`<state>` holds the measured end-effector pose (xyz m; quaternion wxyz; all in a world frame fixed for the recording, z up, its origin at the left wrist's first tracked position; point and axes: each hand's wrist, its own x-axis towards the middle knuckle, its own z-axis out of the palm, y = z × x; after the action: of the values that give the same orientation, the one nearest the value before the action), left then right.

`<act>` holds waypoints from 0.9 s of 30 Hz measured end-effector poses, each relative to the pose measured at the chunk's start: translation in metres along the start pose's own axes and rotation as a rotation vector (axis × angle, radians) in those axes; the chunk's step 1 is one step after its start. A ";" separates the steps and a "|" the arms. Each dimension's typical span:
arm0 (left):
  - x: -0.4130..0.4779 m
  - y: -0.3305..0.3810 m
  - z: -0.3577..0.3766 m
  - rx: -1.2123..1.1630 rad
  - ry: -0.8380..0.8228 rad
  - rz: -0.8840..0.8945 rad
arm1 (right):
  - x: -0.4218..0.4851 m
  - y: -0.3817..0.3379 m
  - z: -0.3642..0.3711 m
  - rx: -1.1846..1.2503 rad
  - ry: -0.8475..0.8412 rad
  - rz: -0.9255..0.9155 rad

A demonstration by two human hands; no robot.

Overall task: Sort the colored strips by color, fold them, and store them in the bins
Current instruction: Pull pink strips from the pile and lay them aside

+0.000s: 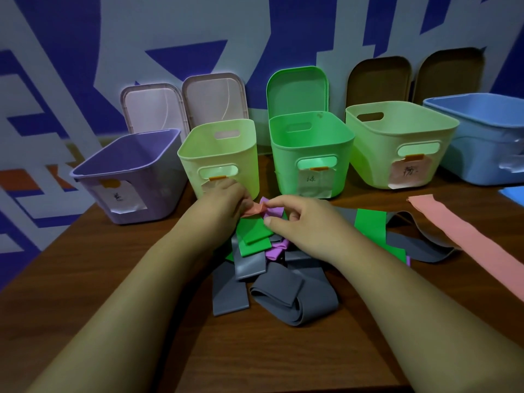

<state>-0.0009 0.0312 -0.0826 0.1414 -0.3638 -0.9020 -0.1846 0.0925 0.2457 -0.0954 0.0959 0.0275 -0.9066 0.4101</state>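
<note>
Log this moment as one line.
step: fold; left hand: pinches small pink strip; right hand: fingertip on its other end; pile: grey, green, purple strips unsorted

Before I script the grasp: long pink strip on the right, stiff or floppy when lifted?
Likely floppy: the long pink strip lies flat and thin, and similar grey strips nearby fold into soft loops. Probably light; lifted by one end it should drape.

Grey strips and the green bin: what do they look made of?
Grey strips: probably rubbery elastic or thin foam sheet, matte; they loop and fold softly with no sharp creases.
Green bin: moulded plastic, smooth with a slight sheen; thin rigid walls, cut-out handles, light glowing through.
</note>
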 end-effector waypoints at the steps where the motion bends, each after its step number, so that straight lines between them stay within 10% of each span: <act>1: 0.001 0.002 -0.001 -0.005 -0.014 -0.025 | 0.000 -0.001 0.000 0.001 0.005 0.003; 27: -0.006 0.049 -0.028 -0.318 0.273 -0.074 | 0.003 -0.009 0.005 -0.076 0.284 -0.112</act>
<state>0.0408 0.0481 -0.0489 0.1964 -0.3198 -0.8467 -0.3771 0.0899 0.2360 -0.0916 0.2469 0.0162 -0.8958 0.3691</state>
